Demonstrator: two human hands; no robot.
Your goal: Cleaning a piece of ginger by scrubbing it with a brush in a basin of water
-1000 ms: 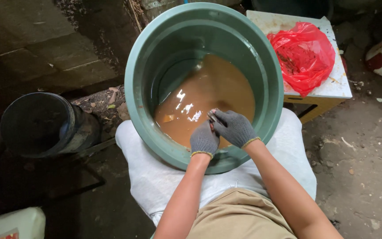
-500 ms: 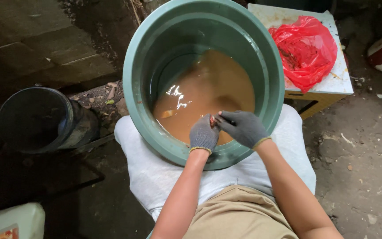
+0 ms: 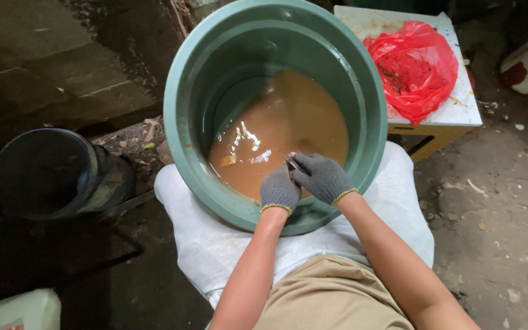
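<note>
Over murky brown water (image 3: pixel 288 122) inside the round green plastic tub (image 3: pixel 181 122), the grey knit-gloved left hand (image 3: pixel 279 189) and right hand (image 3: pixel 320 177) pinch together one small dark item (image 3: pixel 291 160), too hidden to identify.

Both forearms bare, extended toward 12 o'clock. Left hand (image 3: pixel 279 189) gloved grey, fingers curled closed. Right hand (image 3: pixel 320 177) gloved grey, at 3 o'clock of left, touching it, fingertips pinched together.

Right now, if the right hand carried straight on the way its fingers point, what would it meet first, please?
The right hand points left toward the left hand; they already meet over a small dark object, so it would press into that hand first, with the brown water just beneath.
</note>
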